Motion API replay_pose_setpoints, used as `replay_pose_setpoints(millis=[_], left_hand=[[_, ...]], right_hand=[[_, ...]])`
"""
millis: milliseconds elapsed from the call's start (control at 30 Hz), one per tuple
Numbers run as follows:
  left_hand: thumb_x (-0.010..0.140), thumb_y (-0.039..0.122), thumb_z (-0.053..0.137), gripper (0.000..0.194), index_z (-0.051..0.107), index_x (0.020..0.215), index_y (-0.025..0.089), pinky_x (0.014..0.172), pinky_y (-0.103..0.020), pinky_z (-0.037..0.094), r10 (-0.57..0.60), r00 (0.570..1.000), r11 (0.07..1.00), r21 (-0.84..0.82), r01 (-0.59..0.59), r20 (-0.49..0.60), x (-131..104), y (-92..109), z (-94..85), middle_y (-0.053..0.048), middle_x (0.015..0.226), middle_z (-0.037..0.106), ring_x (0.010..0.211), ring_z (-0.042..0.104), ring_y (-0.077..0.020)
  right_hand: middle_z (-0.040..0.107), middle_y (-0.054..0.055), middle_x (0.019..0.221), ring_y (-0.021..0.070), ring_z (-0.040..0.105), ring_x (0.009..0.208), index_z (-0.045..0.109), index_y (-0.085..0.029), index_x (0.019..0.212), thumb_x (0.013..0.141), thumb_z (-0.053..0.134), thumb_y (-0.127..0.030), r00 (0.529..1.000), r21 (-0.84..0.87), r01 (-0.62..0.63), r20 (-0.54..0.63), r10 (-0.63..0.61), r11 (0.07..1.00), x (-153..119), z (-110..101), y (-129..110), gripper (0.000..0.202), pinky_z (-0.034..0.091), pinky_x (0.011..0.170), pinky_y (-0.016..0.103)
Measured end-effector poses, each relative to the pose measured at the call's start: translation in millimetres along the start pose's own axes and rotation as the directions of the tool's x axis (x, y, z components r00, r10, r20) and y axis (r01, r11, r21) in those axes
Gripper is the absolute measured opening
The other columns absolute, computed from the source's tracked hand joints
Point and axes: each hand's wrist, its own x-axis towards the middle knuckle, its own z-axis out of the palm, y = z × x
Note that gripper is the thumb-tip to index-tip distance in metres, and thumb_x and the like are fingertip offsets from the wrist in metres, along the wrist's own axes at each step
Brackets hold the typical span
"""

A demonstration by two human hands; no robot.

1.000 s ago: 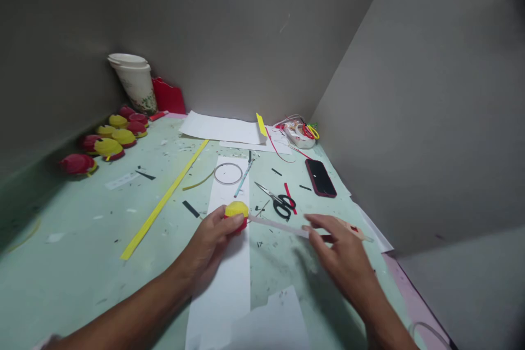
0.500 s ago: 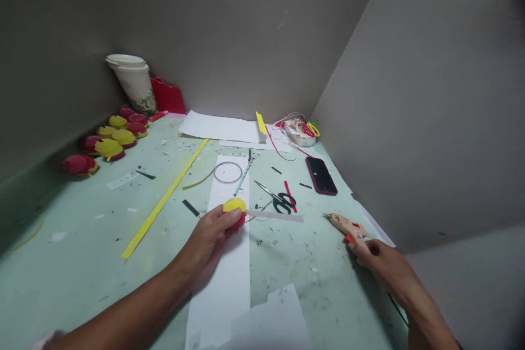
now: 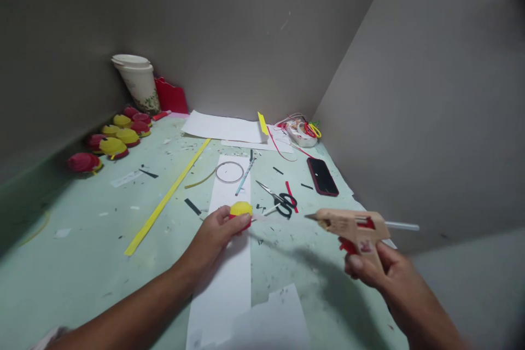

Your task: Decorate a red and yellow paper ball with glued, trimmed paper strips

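A small red and yellow object (image 3: pixel 241 209) is pinched in my left hand (image 3: pixel 221 232) over a long white paper strip (image 3: pixel 227 279). A pale thin strip sticks out from its right side, partly blurred. My right hand (image 3: pixel 379 270) grips a beige glue gun (image 3: pixel 355 224) by its handle, raised above the table. Its nozzle points left toward the small object, with a gap between them. A clear glue stick (image 3: pixel 404 226) protrudes from the back. Black-handled scissors (image 3: pixel 283 201) lie just beyond, between the two hands.
Several red and yellow pieces (image 3: pixel 114 147) sit at the left by white cups (image 3: pixel 137 85). A yellow strip (image 3: pixel 168 197), a ring (image 3: pixel 229 172), a blue pen (image 3: pixel 245 176) and a phone (image 3: pixel 322 176) lie on the table. White sheets (image 3: pixel 225 127) rest near the back wall.
My right hand has lifted the glue gun off the table and turned it so its nozzle points left. My left hand has shifted slightly right with the red and yellow object.
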Motion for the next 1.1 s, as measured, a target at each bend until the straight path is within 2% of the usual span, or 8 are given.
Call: replay_pose_setpoints(millis=[67, 200, 367, 433, 533, 633, 833, 1100], left_hand=[[0.081, 0.039, 0.074, 0.024, 0.062, 0.086, 0.018, 0.071, -0.029, 0.036, 0.012, 0.999, 1.000, 0.019, -0.013, 0.030, -0.1, -0.7, 0.0, 0.001, 0.081, 0.061, 0.076, 0.051, -0.0157], [0.082, 0.039, 0.073, 0.025, 0.061, 0.086, 0.018, 0.072, -0.031, 0.039, 0.011, 0.998, 1.000, 0.019, -0.012, 0.059, 0.5, -2.1, -0.8, -0.001, 0.083, 0.063, 0.077, 0.055, -0.0172], [0.080, 0.040, 0.074, 0.026, 0.060, 0.085, 0.019, 0.071, -0.031, 0.040, 0.003, 0.998, 0.999, 0.042, -0.006, 0.056, 1.2, -1.3, -1.0, -0.002, 0.083, 0.065, 0.076, 0.057, -0.0187], [0.078, 0.041, 0.075, 0.027, 0.060, 0.084, 0.019, 0.070, -0.031, 0.041, 0.005, 0.999, 0.999, 0.052, -0.007, 0.051, 1.2, -0.2, -0.5, -0.003, 0.082, 0.065, 0.076, 0.058, -0.0195], [0.076, 0.042, 0.076, 0.029, 0.061, 0.082, 0.018, 0.070, -0.032, 0.042, 0.001, 0.999, 0.998, 0.063, -0.004, 0.041, 0.8, 1.0, 0.2, -0.004, 0.082, 0.066, 0.077, 0.059, -0.0212], [0.076, 0.041, 0.076, 0.028, 0.062, 0.085, 0.018, 0.073, -0.034, 0.043, 0.006, 0.999, 0.998, 0.058, -0.009, 0.047, 0.2, 0.7, 0.2, -0.006, 0.086, 0.068, 0.079, 0.061, -0.0216], [0.078, 0.039, 0.075, 0.027, 0.064, 0.091, 0.018, 0.082, -0.038, 0.045, 0.014, 0.996, 0.997, 0.074, -0.020, 0.089, 0.1, -2.3, -0.7, -0.009, 0.093, 0.070, 0.088, 0.063, -0.0245], [0.078, 0.039, 0.076, 0.026, 0.064, 0.089, 0.018, 0.080, -0.036, 0.044, 0.021, 0.994, 0.995, 0.096, -0.031, 0.108, -0.2, -0.6, 1.3, -0.008, 0.092, 0.070, 0.087, 0.062, -0.0236]], right_hand=[[0.075, 0.007, 0.074, 0.0247, 0.067, 0.067, 0.077, -0.019, 0.079, 0.068, 0.076, -0.051, 0.999, -0.050, -0.007, 0.049, 0.009, 0.999, -7.7, 12.5, -13.0, 0.034, 0.053, 0.059, 0.030], [0.076, 0.004, 0.074, 0.0245, 0.070, 0.068, 0.079, -0.021, 0.082, 0.071, 0.075, -0.046, 0.985, -0.042, 0.119, 0.133, -0.113, 0.992, -15.4, 29.8, -29.3, 0.027, 0.056, 0.061, 0.028], [0.078, 0.006, 0.085, 0.0260, 0.071, 0.076, 0.080, -0.023, 0.088, 0.079, 0.070, -0.045, 0.976, -0.011, 0.193, 0.105, -0.191, 0.981, -22.6, 42.5, -36.5, 0.026, 0.056, 0.059, 0.028], [0.078, 0.005, 0.089, 0.0267, 0.071, 0.082, 0.078, -0.025, 0.095, 0.080, 0.069, -0.043, 0.949, -0.027, 0.281, 0.158, -0.274, 0.959, -23.5, 49.9, -40.9, 0.024, 0.057, 0.067, 0.030], [0.075, 0.003, 0.078, 0.0241, 0.069, 0.074, 0.075, -0.026, 0.085, 0.084, 0.065, -0.039, 0.898, -0.041, 0.388, 0.242, -0.368, 0.921, -20.1, 61.3, -45.1, 0.017, 0.057, 0.068, 0.029], [0.071, 0.001, 0.072, 0.0208, 0.066, 0.067, 0.068, -0.023, 0.072, 0.086, 0.062, -0.034, 0.895, -0.086, 0.405, 0.242, -0.376, 0.910, -14.9, 67.9, -43.3, 0.019, 0.055, 0.064, 0.027], [0.059, -0.002, 0.056, 0.0192, 0.063, 0.064, 0.059, -0.023, 0.062, 0.089, 0.060, -0.032, 0.897, -0.136, 0.408, 0.245, -0.368, 0.903, -13.0, 70.0, -38.0, 0.028, 0.052, 0.065, 0.027], [0.064, -0.002, 0.063, 0.0184, 0.063, 0.065, 0.066, -0.024, 0.070, 0.089, 0.060, -0.030, 0.887, -0.085, 0.416, 0.261, -0.382, 0.906, -14.1, 71.9, -38.2, 0.021, 0.052, 0.062, 0.027]])
